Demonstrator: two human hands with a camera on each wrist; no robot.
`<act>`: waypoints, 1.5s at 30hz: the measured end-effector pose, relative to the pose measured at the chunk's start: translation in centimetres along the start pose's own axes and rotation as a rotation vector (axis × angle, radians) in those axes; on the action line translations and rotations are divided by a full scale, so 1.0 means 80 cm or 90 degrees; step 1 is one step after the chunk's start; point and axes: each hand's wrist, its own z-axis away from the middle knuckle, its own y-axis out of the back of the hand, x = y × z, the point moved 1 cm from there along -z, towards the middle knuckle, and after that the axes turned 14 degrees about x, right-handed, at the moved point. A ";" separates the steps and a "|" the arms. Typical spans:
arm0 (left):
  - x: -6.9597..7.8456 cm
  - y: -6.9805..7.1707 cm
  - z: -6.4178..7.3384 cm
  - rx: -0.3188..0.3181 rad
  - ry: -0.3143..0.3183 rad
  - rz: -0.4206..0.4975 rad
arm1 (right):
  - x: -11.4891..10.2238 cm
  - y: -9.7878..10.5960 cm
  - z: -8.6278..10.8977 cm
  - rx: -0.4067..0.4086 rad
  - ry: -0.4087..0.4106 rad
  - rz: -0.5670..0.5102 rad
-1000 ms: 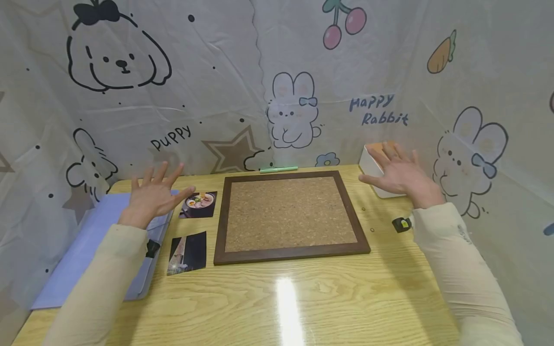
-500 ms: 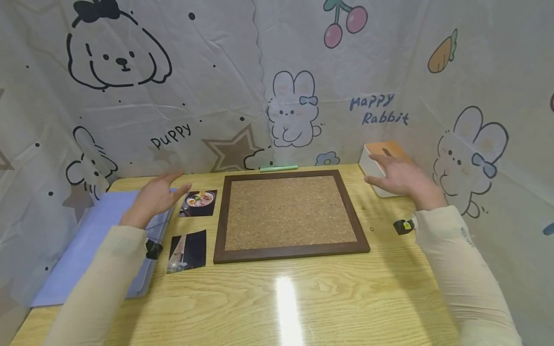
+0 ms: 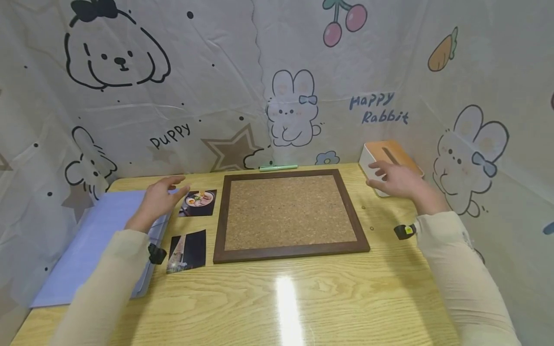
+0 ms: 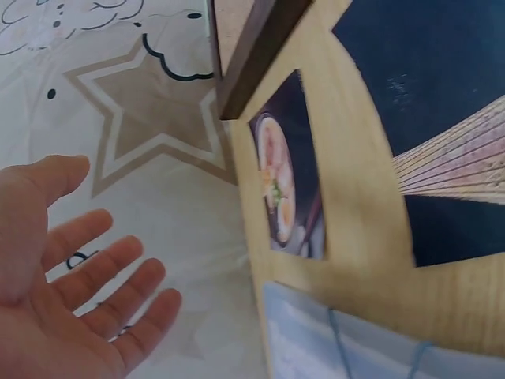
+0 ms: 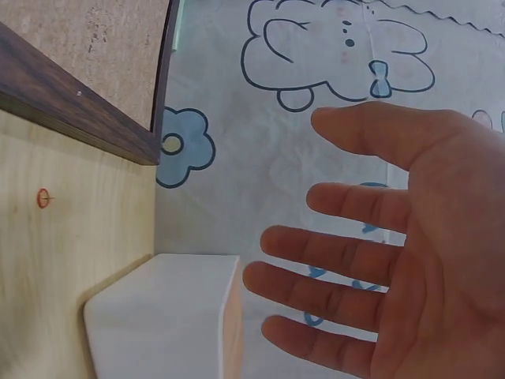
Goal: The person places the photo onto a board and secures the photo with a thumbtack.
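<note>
My left hand (image 3: 157, 199) is raised over a lavender-blue folder (image 3: 95, 240), fingers relaxed and holding nothing. Just right of it lies a photo of a noodle bowl (image 3: 199, 203), and nearer me a second, dark photo (image 3: 192, 250). In the left wrist view the fingers of that hand (image 4: 87, 284) are spread and slightly bent. My right hand (image 3: 400, 181) hovers in front of a white box with an orange slotted top (image 3: 385, 148), also holding nothing. The right wrist view has the palm (image 5: 426, 245) facing left, beside the box's white side (image 5: 166, 316).
A cork board (image 3: 290, 211) in a dark brown frame lies mid-table. Two tiny push pins, one at the upper spot (image 3: 363, 207), lie right of it. Behind the board is a green pen (image 3: 279, 168). A printed curtain (image 3: 216, 86) encloses the table's back and sides.
Both hands have tilted from spread, raised palms to a lower, more relaxed pose, uncovering more of the box's orange top. The objects on the table have stayed in place.
</note>
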 end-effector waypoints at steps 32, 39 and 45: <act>-0.034 -0.068 0.009 -0.023 0.128 0.053 | 0.026 -0.059 0.015 -0.009 0.018 -0.104; -0.036 -0.074 0.008 -0.041 0.162 0.072 | 0.033 -0.071 0.015 -0.024 0.016 -0.141; -0.034 -0.078 0.007 -0.029 0.157 0.066 | 0.037 -0.080 0.014 -0.045 0.005 -0.157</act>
